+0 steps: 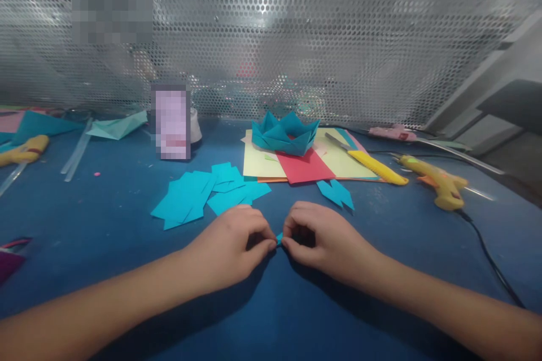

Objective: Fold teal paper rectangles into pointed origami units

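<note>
My left hand [237, 248] and my right hand [326, 240] rest on the blue table, fingertips meeting. Both pinch a small teal paper piece [279, 237], of which only a sliver shows between them. Just beyond the hands lie several folded teal paper pieces [207, 194] on the left and another teal folded piece [336, 193] on the right. A teal paper crown shape [284, 134] sits farther back on a stack of coloured paper sheets [305, 166].
A yellow utility knife [376, 168] and a yellow glue gun [440, 183] with a black cord [491, 262] lie at the right. A second glue gun [23, 151], glue sticks [76, 153] and teal paper are at the left. A perforated metal screen [271, 34] backs the table.
</note>
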Action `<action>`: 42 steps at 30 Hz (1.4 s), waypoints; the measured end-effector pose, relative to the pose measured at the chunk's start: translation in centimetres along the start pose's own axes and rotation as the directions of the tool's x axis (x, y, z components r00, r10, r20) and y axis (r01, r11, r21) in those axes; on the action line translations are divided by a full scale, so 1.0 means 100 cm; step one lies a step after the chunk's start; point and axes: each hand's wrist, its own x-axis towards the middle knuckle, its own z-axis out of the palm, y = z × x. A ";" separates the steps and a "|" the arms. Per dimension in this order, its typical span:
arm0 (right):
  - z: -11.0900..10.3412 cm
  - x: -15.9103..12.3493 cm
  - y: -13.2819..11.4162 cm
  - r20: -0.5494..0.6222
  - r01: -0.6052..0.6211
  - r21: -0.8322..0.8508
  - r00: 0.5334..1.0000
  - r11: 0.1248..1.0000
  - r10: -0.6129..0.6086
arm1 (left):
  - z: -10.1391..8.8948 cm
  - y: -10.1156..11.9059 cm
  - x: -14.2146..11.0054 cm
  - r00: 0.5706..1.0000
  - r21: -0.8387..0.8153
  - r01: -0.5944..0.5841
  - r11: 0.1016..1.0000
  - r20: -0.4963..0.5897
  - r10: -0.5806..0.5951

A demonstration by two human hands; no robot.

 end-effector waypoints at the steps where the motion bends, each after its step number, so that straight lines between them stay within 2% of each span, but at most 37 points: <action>1: 0.000 0.000 0.000 0.002 -0.004 -0.005 1.000 1.000 0.004 | 0.000 0.000 0.000 1.000 0.000 0.018 1.000 0.004 -0.018; 16: -0.002 0.000 -0.001 0.042 -0.049 0.021 0.998 0.999 0.048 | 0.003 0.003 0.000 0.998 -0.017 0.068 0.998 -0.012 -0.068; 24: -0.004 0.001 0.000 0.113 -0.120 0.141 0.988 0.983 0.104 | 0.002 0.005 -0.001 0.998 -0.010 0.063 0.998 0.008 -0.063; 27: -0.007 0.002 0.000 0.152 -0.179 0.177 0.977 0.968 0.152 | 0.003 0.003 -0.001 1.000 -0.043 0.022 0.999 -0.016 -0.023; 30: -0.009 0.003 0.001 0.160 -0.194 0.178 0.973 0.965 0.166 | 0.006 -0.002 -0.002 0.996 -0.033 -0.079 0.996 -0.049 0.077; 33: -0.009 0.003 0.003 0.147 -0.161 0.160 0.979 0.974 0.138 | 0.010 -0.006 -0.005 0.973 0.097 -0.219 0.971 -0.056 0.225; 35: -0.010 0.002 0.005 0.149 -0.148 0.153 0.981 0.977 0.125 | 0.011 -0.008 -0.008 0.959 0.202 -0.273 0.940 -0.024 0.284; 38: -0.012 0.001 0.007 0.168 -0.157 0.164 0.977 0.974 0.129 | 0.010 -0.009 -0.012 0.953 0.297 -0.298 0.907 0.035 0.302; 42: -0.015 0.002 0.010 0.183 -0.151 0.175 0.976 0.973 0.118 | 0.006 -0.009 -0.014 0.947 0.318 -0.320 0.893 0.065 0.316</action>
